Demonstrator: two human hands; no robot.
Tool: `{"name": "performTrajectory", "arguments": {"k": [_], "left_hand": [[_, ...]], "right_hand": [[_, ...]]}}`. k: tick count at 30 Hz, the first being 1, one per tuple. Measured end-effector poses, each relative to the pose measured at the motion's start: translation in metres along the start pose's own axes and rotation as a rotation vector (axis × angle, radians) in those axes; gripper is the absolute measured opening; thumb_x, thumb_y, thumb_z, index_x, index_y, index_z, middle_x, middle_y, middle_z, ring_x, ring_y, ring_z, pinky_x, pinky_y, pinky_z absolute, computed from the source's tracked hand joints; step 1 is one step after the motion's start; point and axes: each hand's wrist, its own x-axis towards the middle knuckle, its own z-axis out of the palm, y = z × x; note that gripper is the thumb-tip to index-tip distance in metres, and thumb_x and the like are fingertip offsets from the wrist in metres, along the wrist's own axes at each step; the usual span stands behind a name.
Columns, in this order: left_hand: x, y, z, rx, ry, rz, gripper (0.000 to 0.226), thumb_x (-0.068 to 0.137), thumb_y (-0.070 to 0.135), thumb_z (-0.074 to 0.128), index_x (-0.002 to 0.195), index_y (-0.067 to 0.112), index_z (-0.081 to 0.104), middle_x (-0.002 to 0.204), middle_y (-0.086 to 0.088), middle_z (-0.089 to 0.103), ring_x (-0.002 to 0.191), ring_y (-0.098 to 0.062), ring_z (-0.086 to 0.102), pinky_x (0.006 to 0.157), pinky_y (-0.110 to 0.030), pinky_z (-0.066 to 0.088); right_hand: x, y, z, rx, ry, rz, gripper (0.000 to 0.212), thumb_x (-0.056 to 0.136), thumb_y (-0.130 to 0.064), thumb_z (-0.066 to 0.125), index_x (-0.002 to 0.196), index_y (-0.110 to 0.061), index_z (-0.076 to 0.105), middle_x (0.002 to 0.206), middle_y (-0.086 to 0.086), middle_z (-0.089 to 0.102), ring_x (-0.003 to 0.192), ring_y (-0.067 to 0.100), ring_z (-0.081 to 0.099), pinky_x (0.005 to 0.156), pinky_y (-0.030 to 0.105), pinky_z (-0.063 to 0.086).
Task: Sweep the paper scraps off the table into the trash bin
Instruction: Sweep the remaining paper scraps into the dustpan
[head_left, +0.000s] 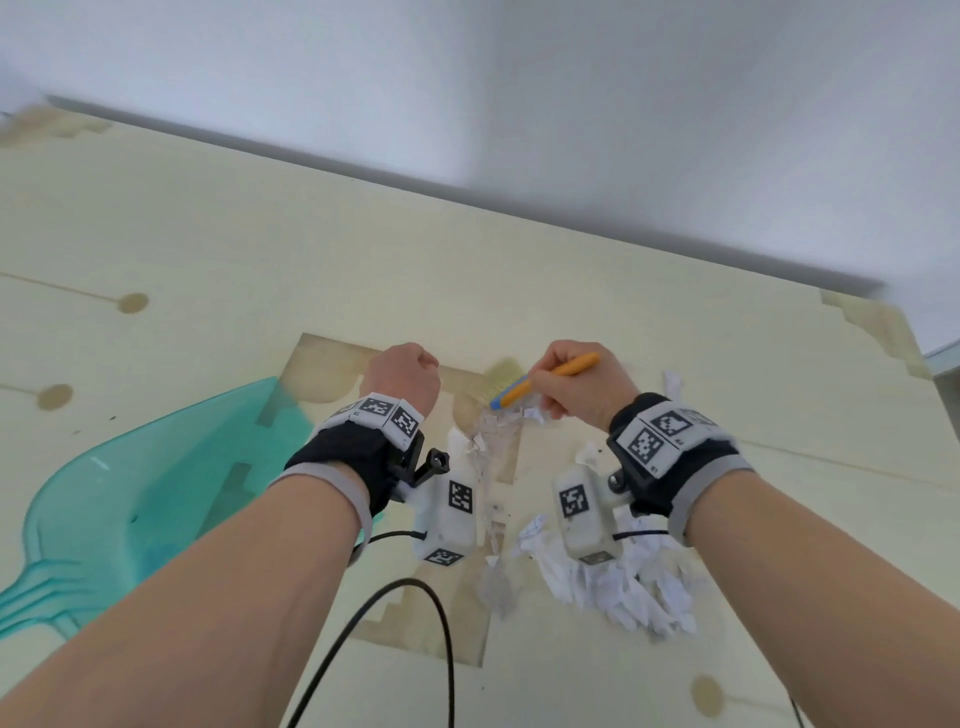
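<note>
Right hand (576, 387) grips an orange-and-blue-handled brush (540, 383), bristles behind torn white paper scraps (618, 582) mid-worktop (597, 291), to drive them toward the near edge; left hand (402, 376), fisted, holds nothing visible, beside a translucent teal plastic dustpan (156, 478).

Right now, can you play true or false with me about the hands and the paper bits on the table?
1. The right hand holds a brush with an orange handle. True.
2. The left hand holds the teal dustpan. False: the left hand is a closed fist holding nothing, and the dustpan lies flat on the table on that hand's side.
3. White paper scraps lie on the table below the right wrist. True.
4. The paper scraps are already piled in the dustpan. False: they are on the table, apart from the dustpan.
5. Both wrists wear black bands with black-and-white square markers. True.
</note>
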Motion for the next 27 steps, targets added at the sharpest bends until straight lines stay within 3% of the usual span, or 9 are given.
{"name": "performTrajectory", "arguments": {"k": [5, 8, 13, 16, 20, 27], "left_hand": [[-0.011, -0.008, -0.005, 0.005, 0.011, -0.015, 0.026, 0.095, 0.015, 0.043, 0.106, 0.016, 0.066, 0.113, -0.003, 0.065, 0.101, -0.020, 0.060, 0.073, -0.023, 0.039], [-0.017, -0.008, -0.005, 0.000, 0.019, -0.015, 0.026, 0.094, 0.013, 0.043, 0.105, 0.015, 0.067, 0.114, -0.003, 0.065, 0.104, -0.021, 0.059, 0.074, -0.023, 0.037], [-0.021, -0.012, -0.006, -0.014, 0.014, -0.006, 0.024, 0.094, 0.014, 0.045, 0.104, 0.014, 0.067, 0.114, -0.003, 0.065, 0.106, -0.021, 0.059, 0.077, -0.023, 0.038], [-0.022, -0.014, -0.007, -0.016, 0.012, -0.021, 0.024, 0.094, 0.014, 0.045, 0.105, 0.015, 0.067, 0.113, -0.002, 0.066, 0.106, -0.021, 0.059, 0.078, -0.024, 0.039], [-0.026, -0.009, -0.004, -0.021, -0.002, -0.010, 0.023, 0.094, 0.015, 0.046, 0.105, 0.016, 0.066, 0.112, -0.003, 0.066, 0.103, -0.021, 0.060, 0.077, -0.023, 0.040], [-0.042, -0.003, 0.001, -0.094, 0.004, -0.015, 0.024, 0.093, 0.016, 0.048, 0.113, 0.014, 0.060, 0.114, -0.005, 0.065, 0.092, -0.019, 0.057, 0.074, -0.024, 0.039]], "right_hand": [[-0.007, -0.013, -0.014, 0.094, 0.119, -0.029, 0.017, 0.079, -0.009, 0.061, 0.063, -0.014, 0.057, 0.053, 0.007, 0.062, 0.037, 0.008, 0.051, 0.042, 0.018, 0.043], [-0.012, -0.027, 0.012, 0.175, 0.024, -0.070, 0.009, 0.081, -0.008, 0.061, 0.073, -0.010, 0.062, 0.059, 0.008, 0.065, 0.045, 0.010, 0.056, 0.047, 0.019, 0.047], [-0.025, -0.010, 0.010, -0.057, -0.067, 0.042, 0.009, 0.080, -0.011, 0.059, 0.071, -0.009, 0.060, 0.059, 0.010, 0.065, 0.048, 0.016, 0.055, 0.053, 0.025, 0.049], [-0.029, -0.011, -0.010, -0.049, 0.021, 0.081, 0.016, 0.077, -0.012, 0.060, 0.061, -0.013, 0.055, 0.050, 0.007, 0.061, 0.039, 0.014, 0.048, 0.044, 0.021, 0.042], [-0.036, -0.019, -0.017, 0.209, 0.210, 0.032, 0.019, 0.077, -0.009, 0.061, 0.059, -0.009, 0.054, 0.045, 0.007, 0.057, 0.034, 0.013, 0.043, 0.041, 0.021, 0.039], [-0.060, -0.009, -0.022, 0.137, 0.381, 0.090, 0.020, 0.079, -0.018, 0.059, 0.061, -0.012, 0.052, 0.051, 0.009, 0.058, 0.034, 0.008, 0.046, 0.047, 0.024, 0.043]]}}
